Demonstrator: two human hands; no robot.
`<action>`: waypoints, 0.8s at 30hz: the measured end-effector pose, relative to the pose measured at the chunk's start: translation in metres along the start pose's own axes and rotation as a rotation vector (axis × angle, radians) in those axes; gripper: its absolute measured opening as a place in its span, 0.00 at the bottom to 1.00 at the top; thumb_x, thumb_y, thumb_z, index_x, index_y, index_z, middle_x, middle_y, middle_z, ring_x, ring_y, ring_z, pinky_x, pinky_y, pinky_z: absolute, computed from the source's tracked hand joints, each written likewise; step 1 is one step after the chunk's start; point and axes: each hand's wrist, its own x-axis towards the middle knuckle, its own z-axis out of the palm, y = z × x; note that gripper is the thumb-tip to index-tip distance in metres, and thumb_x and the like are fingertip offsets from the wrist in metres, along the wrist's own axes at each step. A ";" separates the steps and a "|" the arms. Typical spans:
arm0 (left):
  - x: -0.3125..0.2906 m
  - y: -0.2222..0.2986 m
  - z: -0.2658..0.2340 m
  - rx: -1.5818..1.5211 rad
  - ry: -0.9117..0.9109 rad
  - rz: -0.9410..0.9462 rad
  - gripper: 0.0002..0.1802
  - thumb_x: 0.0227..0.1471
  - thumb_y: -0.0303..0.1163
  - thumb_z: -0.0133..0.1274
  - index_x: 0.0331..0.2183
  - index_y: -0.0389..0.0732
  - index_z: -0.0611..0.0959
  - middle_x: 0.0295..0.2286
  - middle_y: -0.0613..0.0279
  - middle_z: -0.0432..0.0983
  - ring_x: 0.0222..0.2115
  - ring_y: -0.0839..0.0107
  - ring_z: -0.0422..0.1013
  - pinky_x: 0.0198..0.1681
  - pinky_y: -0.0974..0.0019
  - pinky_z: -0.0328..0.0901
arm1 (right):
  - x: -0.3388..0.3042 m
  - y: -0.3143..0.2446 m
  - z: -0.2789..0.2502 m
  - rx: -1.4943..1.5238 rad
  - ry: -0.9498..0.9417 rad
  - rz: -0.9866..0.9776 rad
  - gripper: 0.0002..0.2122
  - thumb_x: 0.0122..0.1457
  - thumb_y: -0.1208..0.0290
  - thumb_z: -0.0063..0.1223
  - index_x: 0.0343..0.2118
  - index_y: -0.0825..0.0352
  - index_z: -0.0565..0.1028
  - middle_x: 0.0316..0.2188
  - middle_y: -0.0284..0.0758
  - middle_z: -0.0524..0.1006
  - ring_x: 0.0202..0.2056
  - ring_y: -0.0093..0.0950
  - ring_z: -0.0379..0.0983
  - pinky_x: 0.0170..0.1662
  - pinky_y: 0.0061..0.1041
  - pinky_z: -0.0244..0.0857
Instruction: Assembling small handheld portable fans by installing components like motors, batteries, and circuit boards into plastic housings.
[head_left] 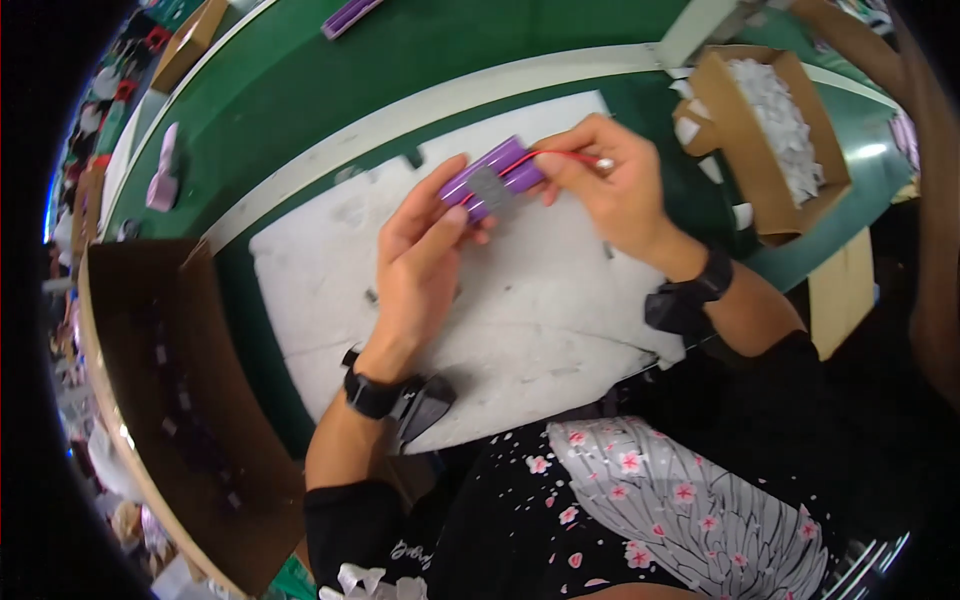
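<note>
A purple battery pack (511,152) made of cylindrical cells is held up over a white foam sheet. Grey tape (488,186) wraps its middle. My left hand (424,232) is closed around the pack's left end, with the thumb on the near side. At the right end, the thumb and fingers of my right hand (618,190) pinch the pack. A red wire (565,153) runs along the pack and across my right fingers to a small white connector (604,164). Part of the pack is hidden by my fingers.
The worn foam sheet (330,265) lies on a green table (250,110). A cardboard box (845,180) of white pieces stands at right, a deep dark-filled cardboard box (150,460) at left. Beyond a pale rail (460,95) lie purple items (350,15). Another person's arm (925,200) shows at far right.
</note>
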 end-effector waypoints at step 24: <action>-0.004 -0.009 -0.004 -0.005 0.110 0.039 0.23 0.55 0.19 0.44 0.54 0.33 0.71 0.40 0.56 0.75 0.35 0.72 0.72 0.36 0.71 0.66 | -0.002 0.004 0.004 0.166 -0.097 0.073 0.03 0.60 0.78 0.49 0.33 0.72 0.69 0.41 0.49 0.76 0.35 0.30 0.77 0.38 0.29 0.73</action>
